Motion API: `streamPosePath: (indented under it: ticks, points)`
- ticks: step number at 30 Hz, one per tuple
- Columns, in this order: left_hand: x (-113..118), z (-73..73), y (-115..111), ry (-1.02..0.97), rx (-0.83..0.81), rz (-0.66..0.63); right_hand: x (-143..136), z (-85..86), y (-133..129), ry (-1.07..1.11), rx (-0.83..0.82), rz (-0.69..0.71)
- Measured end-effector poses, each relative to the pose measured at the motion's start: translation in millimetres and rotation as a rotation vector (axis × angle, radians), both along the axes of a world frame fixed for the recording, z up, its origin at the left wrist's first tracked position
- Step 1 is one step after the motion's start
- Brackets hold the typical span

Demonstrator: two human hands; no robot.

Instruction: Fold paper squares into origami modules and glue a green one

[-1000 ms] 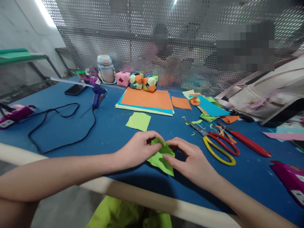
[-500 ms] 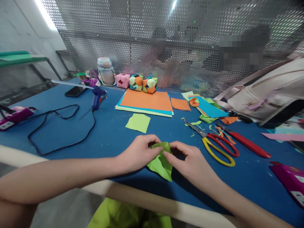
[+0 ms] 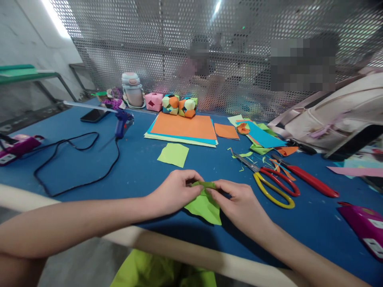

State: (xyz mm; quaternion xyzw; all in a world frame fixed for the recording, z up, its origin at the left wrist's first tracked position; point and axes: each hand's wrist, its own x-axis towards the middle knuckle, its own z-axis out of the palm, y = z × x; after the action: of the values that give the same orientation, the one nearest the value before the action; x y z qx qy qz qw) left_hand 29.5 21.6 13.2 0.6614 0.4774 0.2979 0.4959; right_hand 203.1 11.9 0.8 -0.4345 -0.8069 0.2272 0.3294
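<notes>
Near the front edge of the blue table, a green sheet of paper [image 3: 206, 208] is held up between both hands. My left hand [image 3: 179, 190] pinches its upper left part between thumb and fingers. On the other side, my right hand [image 3: 236, 196] pinches the upper right part, where the top edge is folded over. The lower part of the sheet hangs loose toward me. A second light green square [image 3: 174, 155] lies flat just beyond my hands.
Scissors [image 3: 273, 181] and red-handled pliers [image 3: 314, 181] lie at right with paper scraps. Stacked coloured sheets [image 3: 182, 126] and folded paper cubes [image 3: 187, 107] stand beyond. A blue glue gun [image 3: 120, 124] with its cord is at left; a bag [image 3: 338, 111] sits back right.
The green paper's top edge has tipped down into a narrower fold, and its lower corner has swung slightly right. Both hands keep their pinch in nearly the same place.
</notes>
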Motion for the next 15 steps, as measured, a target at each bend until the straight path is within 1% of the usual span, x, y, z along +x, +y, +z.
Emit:
streamPosePath:
  ticks: [4, 10, 15]
  points:
    - [-0.5, -1.4, 0.3, 0.012, 0.023, 0.01, -1.1, -1.2, 0.7, 0.006, 0.03, -0.017]
    - [0.5, -3.5, 0.2, 0.037, 0.068, 0.045, -2.6, -1.7, 0.5, -0.007, 0.019, -0.036]
    - [0.7, -3.5, -1.3, 0.038, 0.102, 0.024, -0.9, -3.8, 0.7, -0.042, 0.009, -0.058]
